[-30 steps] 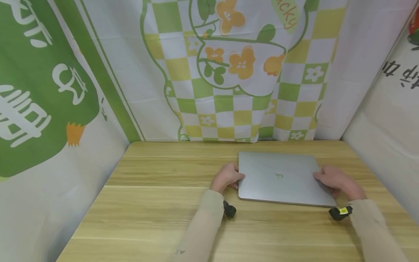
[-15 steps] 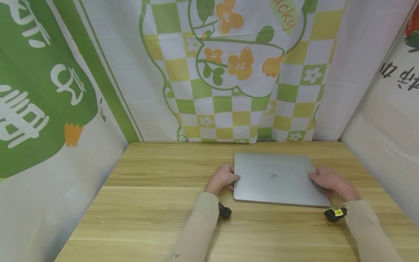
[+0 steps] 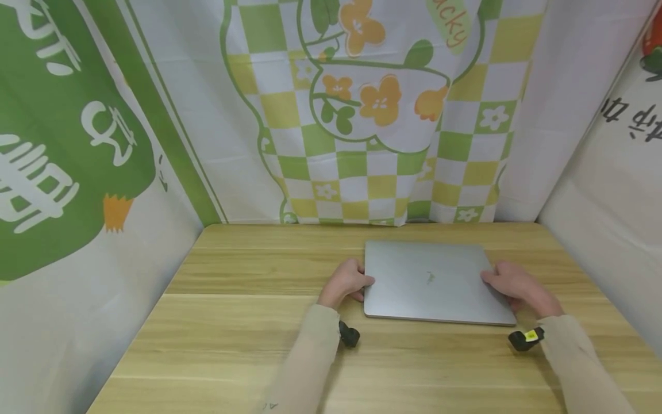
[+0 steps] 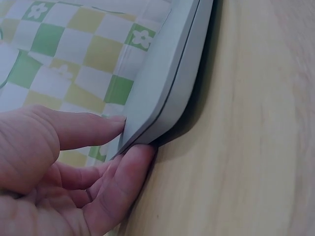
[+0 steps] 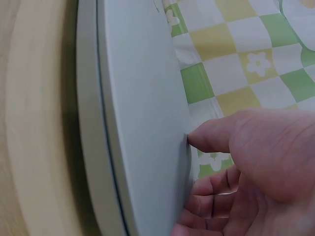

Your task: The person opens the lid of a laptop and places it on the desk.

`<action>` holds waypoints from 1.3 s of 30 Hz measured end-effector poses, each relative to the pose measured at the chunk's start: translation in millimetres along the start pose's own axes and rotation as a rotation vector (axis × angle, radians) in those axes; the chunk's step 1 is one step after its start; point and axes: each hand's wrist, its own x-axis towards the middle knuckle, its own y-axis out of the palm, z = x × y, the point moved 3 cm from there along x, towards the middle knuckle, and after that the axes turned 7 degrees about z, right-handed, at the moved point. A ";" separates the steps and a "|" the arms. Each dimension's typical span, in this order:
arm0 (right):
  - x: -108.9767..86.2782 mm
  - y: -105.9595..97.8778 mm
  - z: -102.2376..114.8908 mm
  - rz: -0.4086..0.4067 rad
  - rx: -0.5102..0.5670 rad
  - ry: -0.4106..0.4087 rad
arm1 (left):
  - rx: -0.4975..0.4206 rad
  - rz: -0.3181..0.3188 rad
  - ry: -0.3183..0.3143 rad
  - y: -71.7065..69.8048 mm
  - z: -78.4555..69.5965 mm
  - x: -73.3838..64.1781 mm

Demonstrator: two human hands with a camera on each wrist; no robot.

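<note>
A closed silver laptop [image 3: 429,293] lies flat over the wooden table, a small logo in the middle of its lid. At its left side edge, my left hand [image 3: 345,282] pinches it, thumb on the lid and fingers curled beneath. My right hand [image 3: 519,286] grips the opposite edge the same way. The left wrist view shows the laptop's corner [image 4: 162,108] between thumb and fingers, with a dark shadow under its base. In the right wrist view the thumb presses the lid [image 5: 147,118], and the fingertips go out of sight below the edge.
The wooden table [image 3: 233,339] spreads around the laptop, most widely to the left. A checked, flower-patterned curtain [image 3: 383,184] hangs behind its back edge. Printed cloths [image 3: 57,253] flank both sides. Black wrist cameras [image 3: 349,334] sit at both sleeves.
The laptop has shifted a little to the left across the table, with both hands moving along and keeping their grip on its side edges. The shift is smaller in the last half second.
</note>
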 end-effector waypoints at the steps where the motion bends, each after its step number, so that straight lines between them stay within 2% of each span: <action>1: -0.1 0.1 0.4 0.001 0.005 -0.002 | 0.001 -0.001 -0.001 -0.6 0.3 -0.5; 13: 0.3 3.8 4.6 -0.010 0.000 -0.009 | -0.002 -0.001 0.012 -5.7 2.7 -3.8; 24: -1.0 5.8 13.6 0.017 0.015 0.011 | -0.020 -0.006 0.033 -12.1 7.9 -7.9; 39: 1.7 13.1 21.7 0.036 0.026 -0.004 | -0.018 -0.014 0.023 -18.7 17.2 -13.1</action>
